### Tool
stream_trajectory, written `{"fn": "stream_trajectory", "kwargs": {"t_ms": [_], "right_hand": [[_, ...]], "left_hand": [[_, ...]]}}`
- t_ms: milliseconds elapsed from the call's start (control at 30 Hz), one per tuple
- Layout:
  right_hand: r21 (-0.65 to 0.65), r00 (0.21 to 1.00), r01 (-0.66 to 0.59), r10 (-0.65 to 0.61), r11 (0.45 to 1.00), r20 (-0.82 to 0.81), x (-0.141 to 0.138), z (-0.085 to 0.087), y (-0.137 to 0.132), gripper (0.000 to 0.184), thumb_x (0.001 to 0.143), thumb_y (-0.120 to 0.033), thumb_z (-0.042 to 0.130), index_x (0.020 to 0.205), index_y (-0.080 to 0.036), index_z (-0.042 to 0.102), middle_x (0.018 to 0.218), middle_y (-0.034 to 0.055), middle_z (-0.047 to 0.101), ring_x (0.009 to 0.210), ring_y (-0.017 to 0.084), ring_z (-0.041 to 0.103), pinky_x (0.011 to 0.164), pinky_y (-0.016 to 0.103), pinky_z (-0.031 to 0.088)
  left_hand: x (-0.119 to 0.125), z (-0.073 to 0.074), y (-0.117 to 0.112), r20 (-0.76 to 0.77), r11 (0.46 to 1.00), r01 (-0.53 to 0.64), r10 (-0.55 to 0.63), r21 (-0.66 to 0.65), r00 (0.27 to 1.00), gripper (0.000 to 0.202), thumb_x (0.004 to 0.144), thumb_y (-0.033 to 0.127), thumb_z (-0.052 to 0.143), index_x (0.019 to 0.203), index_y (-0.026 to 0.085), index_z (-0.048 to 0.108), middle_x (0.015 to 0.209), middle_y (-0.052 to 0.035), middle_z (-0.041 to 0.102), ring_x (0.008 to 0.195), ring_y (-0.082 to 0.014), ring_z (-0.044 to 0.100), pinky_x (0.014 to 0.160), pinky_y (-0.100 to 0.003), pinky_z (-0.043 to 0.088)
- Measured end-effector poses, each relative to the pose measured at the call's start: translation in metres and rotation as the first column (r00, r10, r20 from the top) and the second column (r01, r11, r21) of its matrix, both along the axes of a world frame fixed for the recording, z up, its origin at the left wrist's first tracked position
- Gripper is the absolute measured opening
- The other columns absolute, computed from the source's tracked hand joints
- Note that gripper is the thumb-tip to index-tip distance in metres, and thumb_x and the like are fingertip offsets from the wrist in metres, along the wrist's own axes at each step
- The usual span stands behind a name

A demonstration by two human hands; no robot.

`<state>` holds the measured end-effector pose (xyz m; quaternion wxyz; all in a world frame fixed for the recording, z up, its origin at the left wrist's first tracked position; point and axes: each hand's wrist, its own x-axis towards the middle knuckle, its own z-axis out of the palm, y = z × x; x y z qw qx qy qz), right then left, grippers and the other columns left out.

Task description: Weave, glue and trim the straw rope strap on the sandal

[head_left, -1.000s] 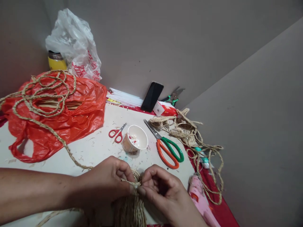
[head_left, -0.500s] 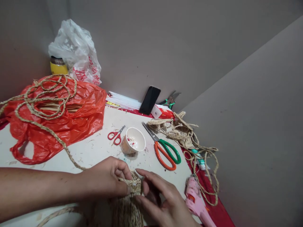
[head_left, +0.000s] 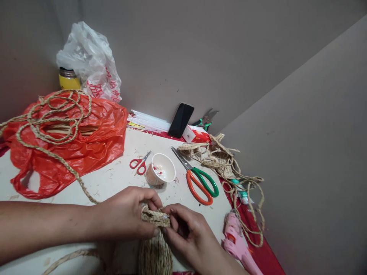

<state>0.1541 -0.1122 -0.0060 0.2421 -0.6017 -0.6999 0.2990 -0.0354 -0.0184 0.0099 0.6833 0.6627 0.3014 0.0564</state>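
Observation:
A piece woven from braided straw cord [head_left: 156, 254] stands at the bottom middle, with a small pearl bead [head_left: 165, 216] on its upper band. My left hand [head_left: 130, 214] is closed around the left side of that band, thumb in front and fingers behind. At the band's right end, by the bead, the thumb and fingers of my right hand [head_left: 190, 229] pinch it. Just beyond my hands stands a paper cup [head_left: 155, 178] with white and red beads inside. A braided straw cord [head_left: 71, 172] runs from behind my left wrist up to a coil on the left.
Small red scissors [head_left: 141, 166] and large scissors with orange and green handles [head_left: 203, 186] lie near the cup. A pink glue gun [head_left: 236, 240] is at the right edge. Further back are a red plastic bag [head_left: 106, 126], a phone [head_left: 181, 120], pruning shears [head_left: 206, 119] and tangled straw braid [head_left: 222, 160].
My right hand has moved in from beside the woven piece and now grips the band. My left hand has shifted slightly, and the band has turned so its opening shows more.

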Motion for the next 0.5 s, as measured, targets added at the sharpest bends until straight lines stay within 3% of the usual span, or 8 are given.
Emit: {"fn": "stream_trajectory", "kwargs": {"t_ms": [33, 100, 200, 300, 400, 500], "right_hand": [[-0.006, 1.000, 0.003, -0.003, 1.000, -0.007, 0.000, 0.000, 0.000, 0.017, 0.078, -0.012, 0.053, 0.092, -0.019, 0.061, 0.062, -0.0065, 0.044, 0.053, 0.010, 0.043, 0.050, 0.020, 0.034], [-0.010, 1.000, 0.004, -0.004, 1.000, -0.018, 0.001, 0.000, 0.000, 0.019, 0.077, -0.012, 0.053, 0.093, -0.019, 0.061, 0.062, -0.0067, 0.044, 0.053, 0.010, 0.043, 0.050, 0.020, 0.034], [-0.012, 1.000, -0.002, 0.002, 1.000, -0.006, 0.001, 0.000, 0.001, 0.021, 0.077, -0.011, 0.053, 0.094, -0.019, 0.060, 0.063, -0.0061, 0.046, 0.054, 0.010, 0.044, 0.051, 0.020, 0.036], [-0.004, 1.000, -0.023, 0.023, 1.000, 0.003, 0.001, 0.002, 0.001, 0.024, 0.079, -0.013, 0.055, 0.101, -0.019, 0.061, 0.067, -0.0041, 0.052, 0.057, 0.011, 0.048, 0.053, 0.021, 0.039], [0.004, 0.999, -0.029, 0.029, 1.000, -0.021, 0.005, 0.011, 0.002, 0.029, 0.081, -0.021, 0.059, 0.110, -0.018, 0.060, 0.069, -0.0023, 0.056, 0.055, 0.011, 0.050, 0.052, 0.021, 0.042], [0.079, 0.996, 0.074, -0.069, 0.994, -0.053, 0.013, 0.025, 0.004, 0.025, 0.083, -0.026, 0.059, 0.107, -0.018, 0.062, 0.065, -0.0017, 0.058, 0.053, 0.012, 0.052, 0.049, 0.021, 0.043]], "left_hand": [[-0.001, 0.001, 0.001, -0.011, 0.993, 0.008, -0.007, 0.121, 1.000, 0.033, 0.065, 0.018, 0.065, 0.097, 0.018, 0.059, 0.064, 0.0086, 0.047, 0.051, -0.0063, 0.038, 0.048, -0.017, 0.031], [-0.003, 0.001, 0.002, -0.008, 0.929, 0.020, -0.018, 0.370, 1.000, 0.033, 0.063, 0.019, 0.067, 0.096, 0.020, 0.063, 0.075, 0.0052, 0.051, 0.061, -0.0091, 0.045, 0.055, -0.019, 0.035], [-0.005, 0.000, 0.002, -0.005, 0.838, 0.027, -0.028, 0.545, 1.000, 0.029, 0.063, 0.024, 0.070, 0.091, 0.020, 0.064, 0.083, 0.0023, 0.054, 0.073, -0.0130, 0.049, 0.064, -0.021, 0.038], [-0.004, 0.001, 0.000, 0.013, 0.884, -0.040, 0.038, 0.466, 0.999, 0.017, 0.066, 0.026, 0.066, 0.080, 0.018, 0.061, 0.072, 0.0040, 0.051, 0.065, -0.0106, 0.045, 0.056, -0.020, 0.035], [-0.001, 0.002, 0.001, 0.085, 0.932, -0.213, 0.197, 0.293, 0.977, 0.015, 0.074, 0.025, 0.056, 0.063, 0.017, 0.049, 0.056, 0.0068, 0.038, 0.053, -0.0079, 0.034, 0.048, -0.019, 0.028], [0.000, 0.003, 0.007, 0.234, 0.852, -0.419, 0.358, 0.315, 0.904, 0.022, 0.079, 0.025, 0.051, 0.060, 0.018, 0.043, 0.055, 0.0068, 0.035, 0.053, -0.0080, 0.033, 0.049, -0.021, 0.029]]}}
